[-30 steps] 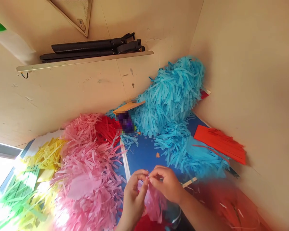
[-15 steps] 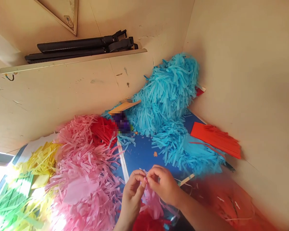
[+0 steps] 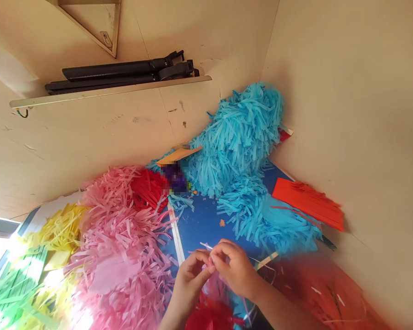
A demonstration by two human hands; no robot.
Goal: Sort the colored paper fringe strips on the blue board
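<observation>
My left hand [image 3: 189, 280] and my right hand [image 3: 237, 269] meet over the blue table, thumbs and forefingers pinched together. Between their fingertips is a twisted bit of pink tissue paper, mostly covered by the fingers. Pink tissue strips [image 3: 215, 289] hang down below it, and a pale thin end [image 3: 206, 246] sticks out above. Red fringed tissue [image 3: 209, 315] lies under my wrists. Left of my hands is a large heap of pink tissue fringe [image 3: 124, 256]. Beyond them, light-blue tissue fringe [image 3: 241, 142] is piled up to the wall.
Yellow fringe [image 3: 64, 224] and green fringe [image 3: 17, 286] lie at the far left. A folded red-orange fringed sheet [image 3: 308, 204] rests at the right, with blurred orange tissue [image 3: 330, 288] nearer. A wall shelf [image 3: 110, 91] holds long black objects [image 3: 113, 71]. A wooden stick [image 3: 266, 260] lies by my right forearm.
The view has tilted slightly. My pinched fingers have shifted a little, still together on the pink tissue, and the pale end now shows more above them.
</observation>
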